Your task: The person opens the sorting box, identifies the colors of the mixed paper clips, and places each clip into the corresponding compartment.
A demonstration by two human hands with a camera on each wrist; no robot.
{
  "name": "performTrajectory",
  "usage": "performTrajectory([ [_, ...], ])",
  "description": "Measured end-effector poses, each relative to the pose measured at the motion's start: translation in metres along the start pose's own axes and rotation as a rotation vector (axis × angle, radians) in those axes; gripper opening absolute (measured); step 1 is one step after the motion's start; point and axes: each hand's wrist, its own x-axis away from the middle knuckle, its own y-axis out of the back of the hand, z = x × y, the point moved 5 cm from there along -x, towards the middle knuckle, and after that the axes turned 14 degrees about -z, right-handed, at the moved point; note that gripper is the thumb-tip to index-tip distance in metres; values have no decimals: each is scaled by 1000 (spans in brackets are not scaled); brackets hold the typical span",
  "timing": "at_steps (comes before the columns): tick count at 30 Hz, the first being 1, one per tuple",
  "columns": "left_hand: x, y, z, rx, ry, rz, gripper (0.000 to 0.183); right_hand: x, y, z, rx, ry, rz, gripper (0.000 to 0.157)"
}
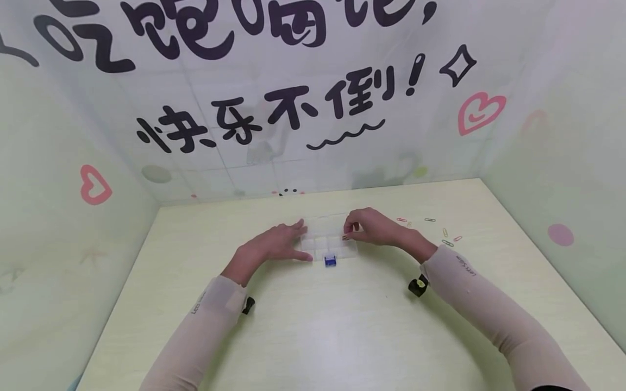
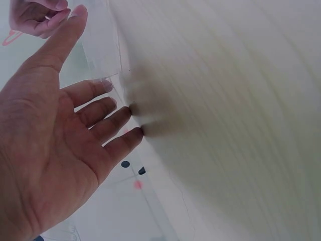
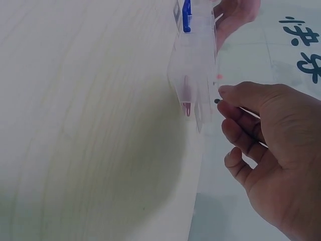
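A clear plastic compartment box [image 1: 335, 251] lies on the table with its transparent lid raised toward the wall and a blue latch [image 1: 330, 261] at the front. My left hand [image 1: 281, 242] is at its left side, fingers spread and mostly straight, fingertips by the box edge. Over the box's right side is my right hand [image 1: 371, 225], fingers loosely bent. In the right wrist view, thumb and index tips are close together with nothing visible between them. A red paper clip [image 3: 187, 95] shows through the clear wall at the box's right end.
Right of the box, several loose paper clips lie on the table, among them a dark one [image 1: 430, 220], a red one [image 1: 401, 220] and a pink one [image 1: 457, 238]. Printed fabric walls [image 1: 293, 168] enclose the table's back and sides.
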Motion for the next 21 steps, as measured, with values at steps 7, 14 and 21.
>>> performTrajectory([
  [7,0,0,-1,3,2,7,100,7,11,-8,-20,-43,2,7],
  [14,0,0,0,1,11,5,100,19,28,-20,-5,-62,-8,9],
  [21,0,0,-1,-2,9,1,99,36,46,-35,13,-66,-18,8],
])
